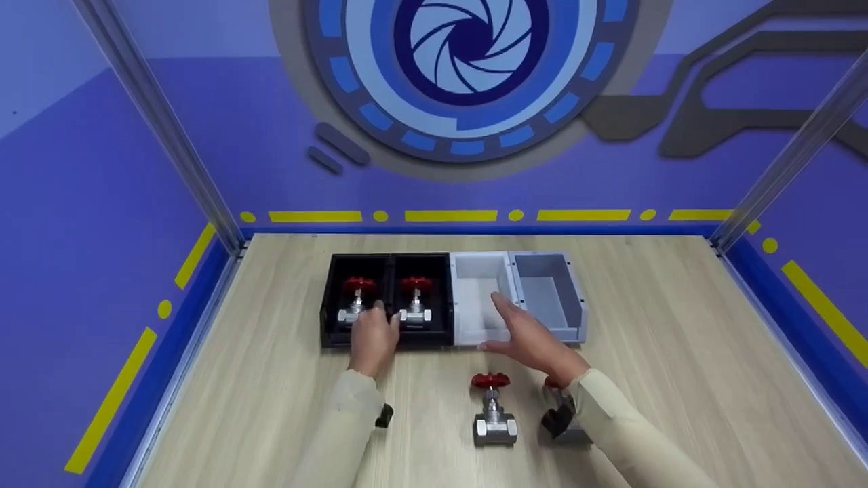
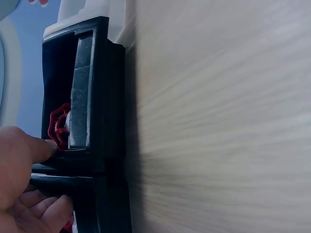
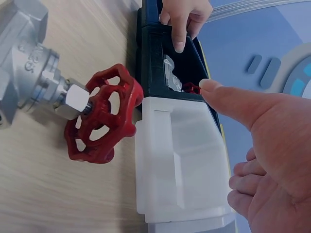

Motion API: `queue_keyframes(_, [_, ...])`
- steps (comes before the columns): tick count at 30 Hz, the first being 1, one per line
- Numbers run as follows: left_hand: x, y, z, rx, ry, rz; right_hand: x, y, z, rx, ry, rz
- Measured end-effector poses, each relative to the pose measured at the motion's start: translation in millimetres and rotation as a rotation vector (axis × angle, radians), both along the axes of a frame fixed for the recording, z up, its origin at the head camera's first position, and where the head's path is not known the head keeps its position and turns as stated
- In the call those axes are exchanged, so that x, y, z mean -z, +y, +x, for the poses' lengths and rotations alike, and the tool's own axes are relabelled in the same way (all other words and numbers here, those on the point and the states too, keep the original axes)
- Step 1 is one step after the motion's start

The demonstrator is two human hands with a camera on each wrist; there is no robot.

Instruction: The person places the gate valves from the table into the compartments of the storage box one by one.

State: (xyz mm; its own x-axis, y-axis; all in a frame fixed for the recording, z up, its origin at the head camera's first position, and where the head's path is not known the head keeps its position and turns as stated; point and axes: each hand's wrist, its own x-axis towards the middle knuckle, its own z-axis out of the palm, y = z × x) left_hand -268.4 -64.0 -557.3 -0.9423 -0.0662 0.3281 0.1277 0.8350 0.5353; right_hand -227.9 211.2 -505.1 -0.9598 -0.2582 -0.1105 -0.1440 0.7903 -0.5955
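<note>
In the head view my left hand (image 1: 374,340) straddles the divider between two joined black bins. Its thumb lies in the right black bin (image 2: 99,97), its curled fingers in the left black bin (image 1: 336,271), pinching the walls between them. A gate valve with a red handwheel (image 1: 359,312) lies in the left bin, partly behind the hand; a second gate valve (image 1: 416,313) lies in the right one. My right hand (image 1: 532,339) hovers over the front of the white bin (image 1: 475,332), thumb and fingers spread, nothing between them.
A grey bin (image 1: 576,332) adjoins the white one at the row's right end. On the wooden table (image 1: 258,407) in front stands a gate valve (image 1: 495,427); another valve (image 1: 576,434) is partly hidden by my right wrist. Blue panels (image 1: 237,135) wall the table.
</note>
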Motion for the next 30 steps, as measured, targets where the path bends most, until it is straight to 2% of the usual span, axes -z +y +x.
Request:
queue_keyframes(5, [-2.7, -2, -0.7, 0.014, -0.032, 0.022, 1.7, 4, 7.1, 0.016, -0.009, -0.023])
queue_keyframes(15, [-4.1, -2, 1.0, 0.015, -0.089, 0.011, 11.5, 10, 23.7, -0.017, 0.016, -0.076])
queue_keyframes(24, [-12.7, 1, 0.5, 0.029, -0.017, 0.027, 19.7, 11, 35.2, -0.005, 0.0, -0.057])
queue_keyframes(30, [-17.8, 5, 1.5, 0.069, -0.024, 0.052, 21.5, 13, 40.0, -0.002, -0.005, -0.05])
